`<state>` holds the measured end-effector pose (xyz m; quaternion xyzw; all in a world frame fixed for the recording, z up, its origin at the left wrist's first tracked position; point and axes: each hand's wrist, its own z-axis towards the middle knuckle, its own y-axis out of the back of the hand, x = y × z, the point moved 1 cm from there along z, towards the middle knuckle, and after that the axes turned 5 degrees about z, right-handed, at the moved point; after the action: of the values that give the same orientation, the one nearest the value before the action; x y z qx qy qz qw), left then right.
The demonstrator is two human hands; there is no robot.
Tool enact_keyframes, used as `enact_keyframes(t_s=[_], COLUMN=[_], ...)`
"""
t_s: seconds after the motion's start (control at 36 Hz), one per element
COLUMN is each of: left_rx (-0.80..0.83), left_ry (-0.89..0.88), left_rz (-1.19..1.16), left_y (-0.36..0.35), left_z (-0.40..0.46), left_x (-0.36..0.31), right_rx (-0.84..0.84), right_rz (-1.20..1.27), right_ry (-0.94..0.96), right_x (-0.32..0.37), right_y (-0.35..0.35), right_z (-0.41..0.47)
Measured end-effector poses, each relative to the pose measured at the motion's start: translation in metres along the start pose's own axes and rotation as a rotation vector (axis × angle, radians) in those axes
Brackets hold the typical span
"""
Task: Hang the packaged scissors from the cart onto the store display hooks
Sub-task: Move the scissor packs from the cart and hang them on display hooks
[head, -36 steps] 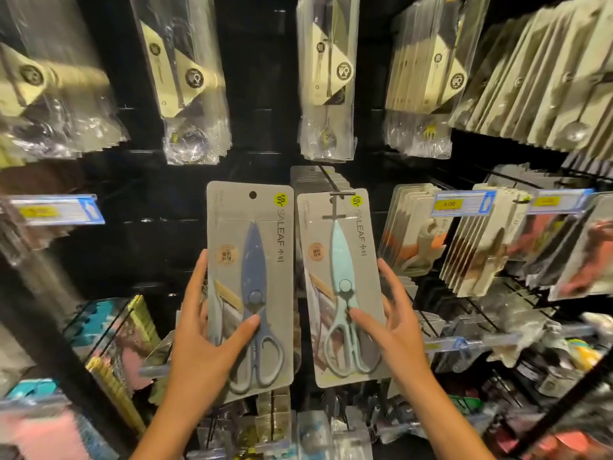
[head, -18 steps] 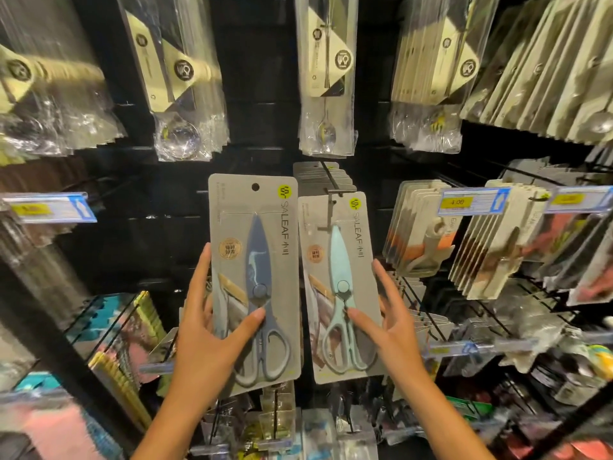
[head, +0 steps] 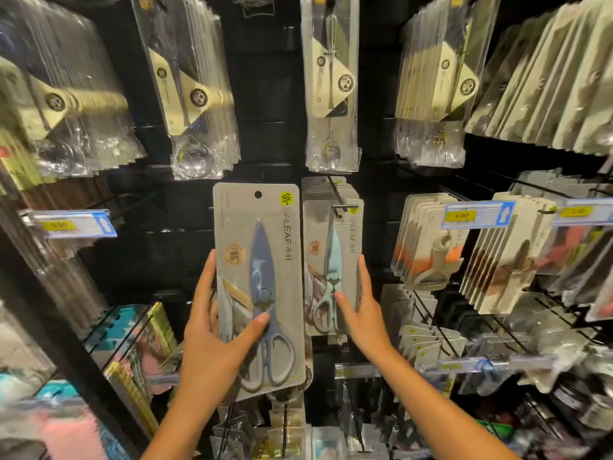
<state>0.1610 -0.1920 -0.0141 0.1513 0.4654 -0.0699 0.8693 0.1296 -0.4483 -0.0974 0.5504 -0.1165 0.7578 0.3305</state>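
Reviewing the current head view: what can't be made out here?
Head view, all items:
Left hand: its grip behind the grey card pack of dark blue scissors, hidden by the card.
Packs behind the grey card pack of pale teal scissors held by the right hand: covered by that front card.
Yellow price label at left: digits blurred.
Cart: outside the frame.

A black slat wall carries hooks of bagged cutlery and blue-edged price tags.
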Motion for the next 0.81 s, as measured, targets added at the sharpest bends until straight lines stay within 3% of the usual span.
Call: enact_keyframes(t_s=[0.33,0.5,0.67,0.81], left_rx=[0.017,0.019,0.008,0.03], left_ry=[-0.011,0.004,0.003,-0.004], left_rz=[0.005,-0.002,0.0,-0.034], left_y=[0.008,0.011,0.008,0.0], left_z=[-0.008,-0.011,-0.01,-0.012], left_x=[-0.001,0.004,0.006,0.007], right_rx=[-0.083,-0.108,0.069,0.22], right_rz=[-0.144,-0.089,0.226,0.276], right_ry=[-0.017,0.014,0.08,0.131], right_x=[-0.016,-0.002,0.061,0.101], right_y=[-0.014,-0.017,-0.022,-0.024], right_z=[0.007,-0.018,-0.037,-0.045])
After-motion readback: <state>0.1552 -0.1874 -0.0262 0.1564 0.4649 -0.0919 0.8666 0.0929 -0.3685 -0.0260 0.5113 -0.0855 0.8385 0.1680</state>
